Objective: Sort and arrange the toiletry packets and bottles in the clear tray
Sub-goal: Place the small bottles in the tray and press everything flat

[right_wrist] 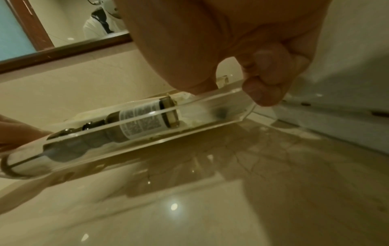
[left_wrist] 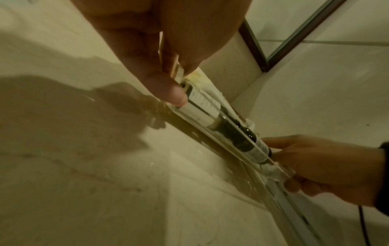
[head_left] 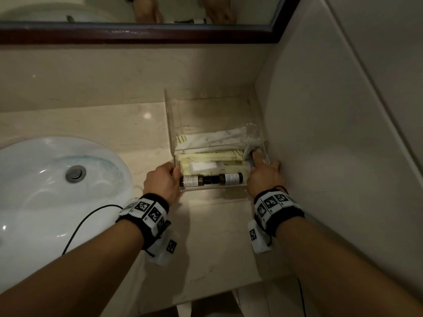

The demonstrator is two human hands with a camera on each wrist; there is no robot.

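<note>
Clear tray (head_left: pixel 170 124) gripped at its near corners by both hands, left hand (head_left: pixel 162 181) and right hand (head_left: pixel 265 177) each curled round the wall, two dark bottles (head_left: pixel 210 179) lying cap to cap along the front, pale packets (head_left: pixel 206 156) behind, on the bench (head_left: pixel 217 236) beside the sink (head_left: pixel 45 191)

Left hand (head_left: pixel 163 182) and right hand (head_left: pixel 265 177) gripping the near corners of a clear tray (head_left: pixel 169 124) on a marble bench (head_left: pixel 96 124), two dark bottles (head_left: pixel 210 180) lying cap to cap along its front, yellow packets (head_left: pixel 206 156) behind, white sink (head_left: pixel 57 191) at left
</note>
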